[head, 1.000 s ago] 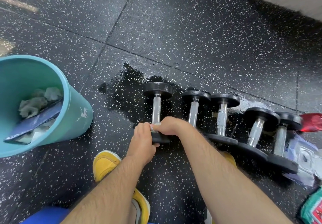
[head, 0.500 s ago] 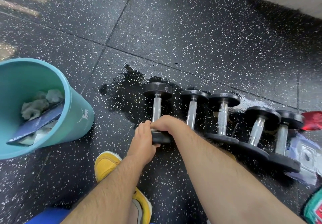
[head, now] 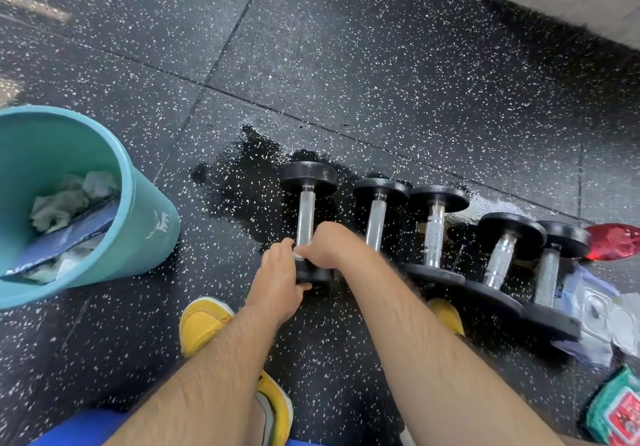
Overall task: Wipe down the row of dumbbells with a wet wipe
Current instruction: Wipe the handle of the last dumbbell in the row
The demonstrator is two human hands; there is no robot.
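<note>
Several black dumbbells with silver handles lie side by side on the speckled black floor. The leftmost dumbbell [head: 307, 203] has both my hands at its near end. My left hand [head: 277, 281] grips the near black head from the left side. My right hand [head: 327, 245] is curled over the near end of its handle, and a small strip of white wipe [head: 298, 255] shows between the two hands. The other dumbbells, such as the second [head: 376, 213] and the third [head: 434, 227], lie untouched to the right.
A teal bucket [head: 145, 223] holding crumpled wipes and a dark blue packet stands at left. A wet patch [head: 249, 182] darkens the floor behind the row. Plastic packaging [head: 595, 310], a red item [head: 613, 241] and a green wipe packet [head: 616, 411] lie at right. My yellow shoes [head: 202, 324] are underneath.
Both hands stay on the near end of the leftmost dumbbell, shifting only slightly along it. The other dumbbells have not moved.
</note>
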